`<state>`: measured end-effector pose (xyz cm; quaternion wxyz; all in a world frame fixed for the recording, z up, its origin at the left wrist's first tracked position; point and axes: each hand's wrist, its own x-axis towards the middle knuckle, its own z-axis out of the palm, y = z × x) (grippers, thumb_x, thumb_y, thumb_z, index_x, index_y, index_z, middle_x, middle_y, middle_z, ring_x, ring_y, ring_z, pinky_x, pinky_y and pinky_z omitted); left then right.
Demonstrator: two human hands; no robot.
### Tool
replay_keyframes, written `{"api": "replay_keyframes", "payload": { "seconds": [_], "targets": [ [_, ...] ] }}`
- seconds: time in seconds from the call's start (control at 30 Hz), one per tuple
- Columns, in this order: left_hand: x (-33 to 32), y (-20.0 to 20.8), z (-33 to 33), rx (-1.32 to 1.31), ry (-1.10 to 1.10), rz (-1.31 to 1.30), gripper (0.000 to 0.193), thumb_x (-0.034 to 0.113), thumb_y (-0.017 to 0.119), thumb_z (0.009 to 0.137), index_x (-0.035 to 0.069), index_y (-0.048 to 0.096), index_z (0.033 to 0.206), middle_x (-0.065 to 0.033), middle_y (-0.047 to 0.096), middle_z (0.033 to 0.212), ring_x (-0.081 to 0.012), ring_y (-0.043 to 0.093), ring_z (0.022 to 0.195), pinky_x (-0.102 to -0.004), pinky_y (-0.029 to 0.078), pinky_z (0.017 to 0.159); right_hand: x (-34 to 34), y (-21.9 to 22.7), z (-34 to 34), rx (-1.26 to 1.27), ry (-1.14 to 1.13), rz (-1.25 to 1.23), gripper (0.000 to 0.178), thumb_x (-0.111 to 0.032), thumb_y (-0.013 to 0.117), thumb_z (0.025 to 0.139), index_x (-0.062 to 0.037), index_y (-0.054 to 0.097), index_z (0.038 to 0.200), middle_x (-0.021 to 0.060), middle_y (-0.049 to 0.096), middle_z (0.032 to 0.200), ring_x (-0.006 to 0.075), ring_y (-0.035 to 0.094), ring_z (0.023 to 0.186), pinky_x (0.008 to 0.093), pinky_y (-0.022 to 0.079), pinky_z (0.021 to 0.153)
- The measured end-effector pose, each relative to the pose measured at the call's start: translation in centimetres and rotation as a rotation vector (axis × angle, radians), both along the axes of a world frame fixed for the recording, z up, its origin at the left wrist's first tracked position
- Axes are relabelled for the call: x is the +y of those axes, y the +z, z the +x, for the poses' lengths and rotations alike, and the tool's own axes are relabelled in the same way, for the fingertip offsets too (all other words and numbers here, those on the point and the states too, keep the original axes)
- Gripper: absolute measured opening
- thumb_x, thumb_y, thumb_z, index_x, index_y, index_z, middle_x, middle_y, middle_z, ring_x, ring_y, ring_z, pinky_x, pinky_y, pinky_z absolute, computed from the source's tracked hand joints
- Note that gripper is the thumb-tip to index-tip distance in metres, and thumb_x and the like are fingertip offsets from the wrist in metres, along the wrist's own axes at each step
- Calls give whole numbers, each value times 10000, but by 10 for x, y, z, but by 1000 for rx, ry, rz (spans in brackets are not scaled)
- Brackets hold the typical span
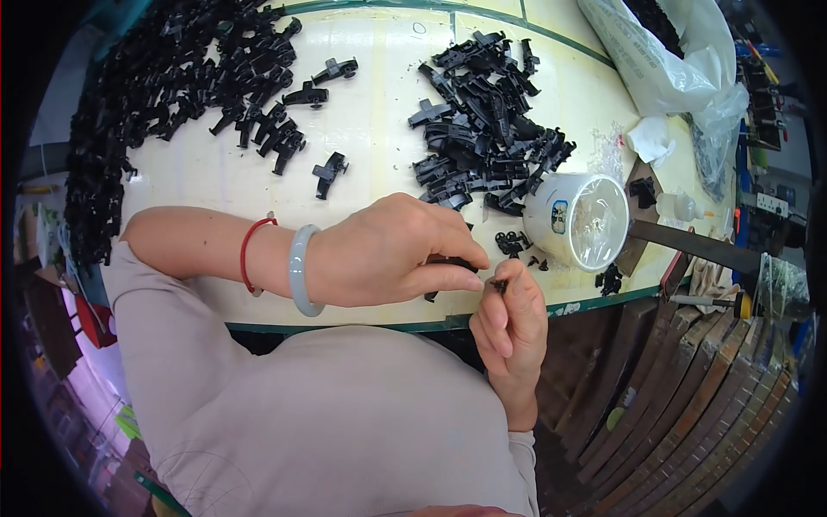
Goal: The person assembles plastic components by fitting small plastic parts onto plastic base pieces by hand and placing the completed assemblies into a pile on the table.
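Note:
My left hand (pixel 388 250), with a pale bangle and a red cord at its wrist, is closed on a black plastic part (pixel 451 261). Most of that part is hidden behind the fingers. Close by on its right, my right hand (pixel 514 323) pinches a small black piece (pixel 500 285) between thumb and forefinger. Both hands hover at the table's near edge, fingertips almost meeting. Just beyond them lies a heap of black plastic parts (pixel 482 112). Several small black pieces (pixel 512 244) rest beside a white cup (pixel 551 191), which is tipped on its side.
A much larger pile of black parts (pixel 198 69) covers the far left, with a few single ones (pixel 328 175) nearer. At far right sits a white plastic bag (pixel 646 60). A dark metal bar (pixel 698 248) juts in from the right. Stacked brown boards (pixel 689 388) stand below.

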<state>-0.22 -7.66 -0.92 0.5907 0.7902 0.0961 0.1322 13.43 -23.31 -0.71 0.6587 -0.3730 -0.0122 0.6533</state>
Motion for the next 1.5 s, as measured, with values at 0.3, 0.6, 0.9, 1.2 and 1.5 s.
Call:
{"api": "replay_keyframes", "payload": {
  "seconds": [0.3, 0.6, 0.9, 1.2, 1.5],
  "targets": [
    [5, 3, 1, 213, -123, -473, 166, 96, 634, 866, -14, 661, 987, -68, 625, 860, -84, 607, 670, -207, 482, 554, 5, 1, -9, -536, -38, -33, 88, -46, 587, 892, -5, 571, 969, 19, 535, 624, 30, 426, 460, 169, 303, 392],
    [1, 5, 2, 170, -18, -322, 117, 76, 630, 857, -4, 668, 935, -65, 610, 780, -98, 568, 591, -222, 436, 508, 4, 2, -10, -1578, -118, 121, 228, 106, 690, 732, 25, 661, 943, 144, 648, 925, 178, 631, 776, 240, 511, 643],
    [1, 6, 2, 179, -40, -445, 181, 46, 542, 915, -19, 631, 1058, -66, 594, 934, -74, 581, 706, -198, 473, 606, 4, 18, 4, -1875, -174, 150, 275, 72, 722, 686, 2, 679, 947, 123, 666, 916, 194, 656, 725, 262, 532, 620],
    [15, 11, 6, 265, -62, -869, 298, 62, 488, 946, -32, 537, 1225, -61, 610, 1023, -78, 580, 816, -221, 489, 762, 28, 35, 76, -2455, -26, 49, 253, 63, 697, 690, -1, 661, 932, 101, 642, 908, 249, 649, 724, 304, 527, 630],
    [21, 13, 6, 288, -53, -853, 234, 64, 574, 907, -33, 577, 1120, -96, 656, 980, -112, 633, 856, -237, 516, 791, 28, 47, 69, -2380, 22, -44, 206, 68, 700, 696, 6, 661, 889, 107, 640, 875, 254, 650, 717, 315, 521, 616]
  ]
}}
